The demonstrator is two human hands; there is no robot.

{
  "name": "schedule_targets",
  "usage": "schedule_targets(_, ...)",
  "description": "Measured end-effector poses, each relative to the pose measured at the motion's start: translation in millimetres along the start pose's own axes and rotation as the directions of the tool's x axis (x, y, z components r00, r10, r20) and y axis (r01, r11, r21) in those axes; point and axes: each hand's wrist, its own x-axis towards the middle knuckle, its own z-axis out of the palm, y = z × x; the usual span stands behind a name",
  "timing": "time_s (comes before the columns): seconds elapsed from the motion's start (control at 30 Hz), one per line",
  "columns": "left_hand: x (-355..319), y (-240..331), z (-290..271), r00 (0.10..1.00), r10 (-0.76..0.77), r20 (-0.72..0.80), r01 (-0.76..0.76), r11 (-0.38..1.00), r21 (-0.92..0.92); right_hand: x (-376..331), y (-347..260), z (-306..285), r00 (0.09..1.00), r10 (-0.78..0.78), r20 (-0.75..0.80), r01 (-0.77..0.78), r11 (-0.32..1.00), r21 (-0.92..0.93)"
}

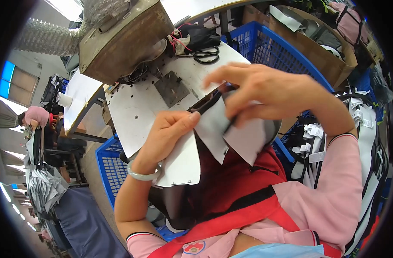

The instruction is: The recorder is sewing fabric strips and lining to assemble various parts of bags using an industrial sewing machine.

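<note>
Pinching white panel [182, 161], left hand [167, 132] thumb uppermost

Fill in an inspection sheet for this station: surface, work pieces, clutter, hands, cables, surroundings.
Surface: white worktable, dark specks scattered; metal plate near the rusty metal housing.
Work pieces: white flaps with dark upper edging; whether all one piece, can't tell.
Clutter: black-handled scissors beside a black cloth bundle with pink cord.
Hands: left hand grips the flaps near the dark edging; right hand blurred over the flaps, contact unclear.
Cables: thin dark strands below the housing, kind unclear.
Surroundings: blue crate, cardboard box; person in pink at far left.
</note>
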Motion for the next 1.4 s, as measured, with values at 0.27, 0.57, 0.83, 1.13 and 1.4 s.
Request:
schedule_targets(0.27,22.9,-21.8,-43.6,0.995,-0.058,-0.081,0.067,0.992,0.110,17.8,64.2,61.0,0.952,0.271,0.142,-0.306,0.829,0.467)
schedule_targets(0.57,47.3,-59.7,-76.1,0.937,0.154,-0.314,-0.064,0.958,0.278,47.7,107.5,69.6,0.889,0.420,0.183,-0.457,0.781,0.426)
schedule_targets(0.83,81.5,-73.7,-103.3,0.913,0.076,-0.400,-0.021,0.990,0.139,69.5,138.7,70.6,0.858,0.481,0.181,-0.510,0.750,0.420)
schedule_targets(1.13,91.4,-78.2,-108.6,0.907,0.051,-0.417,-0.054,0.999,0.003,73.6,145.9,70.3,0.833,0.516,0.200,-0.546,0.711,0.443)
schedule_targets(1.4,102.7,-81.1,-119.8,0.891,0.050,-0.452,-0.058,0.998,-0.003,81.9,161.2,72.8,0.832,0.525,0.180,-0.548,0.723,0.420)
